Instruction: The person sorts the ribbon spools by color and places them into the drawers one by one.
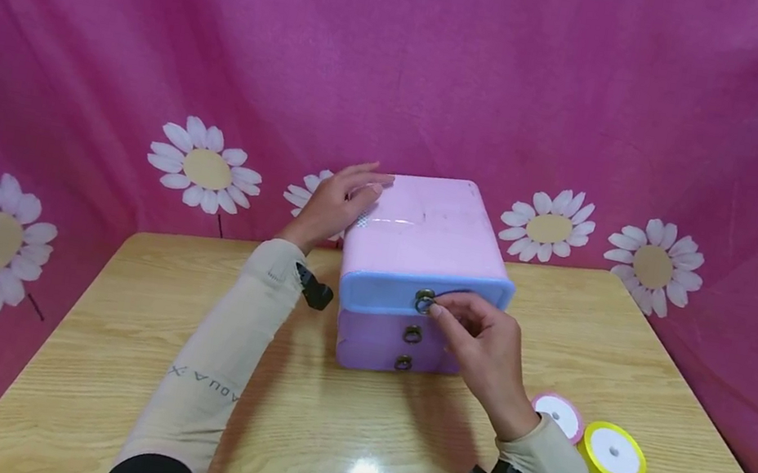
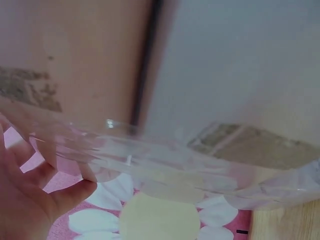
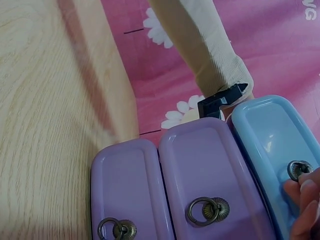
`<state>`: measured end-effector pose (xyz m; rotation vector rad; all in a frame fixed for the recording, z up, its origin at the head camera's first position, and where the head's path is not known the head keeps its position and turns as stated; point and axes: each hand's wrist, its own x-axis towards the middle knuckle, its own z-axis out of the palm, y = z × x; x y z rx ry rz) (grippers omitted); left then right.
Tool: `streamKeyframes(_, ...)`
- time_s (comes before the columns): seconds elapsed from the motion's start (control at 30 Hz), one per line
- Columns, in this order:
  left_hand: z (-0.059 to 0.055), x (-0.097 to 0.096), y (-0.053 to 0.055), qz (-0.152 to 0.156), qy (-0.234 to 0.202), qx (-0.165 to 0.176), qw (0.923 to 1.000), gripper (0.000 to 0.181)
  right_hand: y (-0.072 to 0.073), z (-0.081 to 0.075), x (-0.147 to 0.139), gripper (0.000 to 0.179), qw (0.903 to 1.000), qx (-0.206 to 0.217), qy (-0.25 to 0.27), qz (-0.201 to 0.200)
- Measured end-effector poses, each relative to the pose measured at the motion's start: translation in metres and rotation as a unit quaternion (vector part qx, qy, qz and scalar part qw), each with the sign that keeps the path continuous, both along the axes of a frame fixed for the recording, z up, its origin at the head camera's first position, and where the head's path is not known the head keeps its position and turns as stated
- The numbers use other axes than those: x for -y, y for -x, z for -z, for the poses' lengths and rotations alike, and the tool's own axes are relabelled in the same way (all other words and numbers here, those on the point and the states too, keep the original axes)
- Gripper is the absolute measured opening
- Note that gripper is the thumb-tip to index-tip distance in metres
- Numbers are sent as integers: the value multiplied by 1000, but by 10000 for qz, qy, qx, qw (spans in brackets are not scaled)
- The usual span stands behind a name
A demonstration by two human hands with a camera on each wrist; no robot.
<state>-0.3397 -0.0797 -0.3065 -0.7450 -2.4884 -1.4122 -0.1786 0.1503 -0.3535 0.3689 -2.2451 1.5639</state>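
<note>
A small pink chest of drawers (image 1: pixel 431 236) stands on the table, with a blue top drawer (image 1: pixel 377 292) above two purple drawers (image 3: pixel 205 165). Each drawer front carries a bronze-coloured ring pull (image 3: pixel 207 211). Thumb and fingertips of my right hand (image 1: pixel 484 348) pinch the blue drawer's ring pull (image 3: pixel 298 169). My left hand (image 1: pixel 340 201) lies against the chest's upper left edge, its fingers extended over the top. In the left wrist view, the chest's glossy side fills most of the picture, with the left hand (image 2: pixel 35 195) at the lower left.
Two ribbon spools, one pink-edged (image 1: pixel 557 418) and one yellow (image 1: pixel 612 454), lie on the wooden table (image 1: pixel 189 306) near my right forearm. A pink cloth (image 1: pixel 408 51) printed with daisies hangs behind and at both sides.
</note>
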Motion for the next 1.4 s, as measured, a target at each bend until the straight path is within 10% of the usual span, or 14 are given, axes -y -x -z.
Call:
streamKeyframes(0.93,1,-2,-3,114,17,-117,9999,33,-13,-22,5,15,9981,601,79,-63)
streamKeyframes(1.2,6,0,5,64,73,-21,9999,32,-2,6,-8,21,9966,809,116,-113)
streamKeyframes(1.4,-5,-3,-12,240,-32,100,9997,34,-4,28,-14,20,9927,1164,-309,-3)
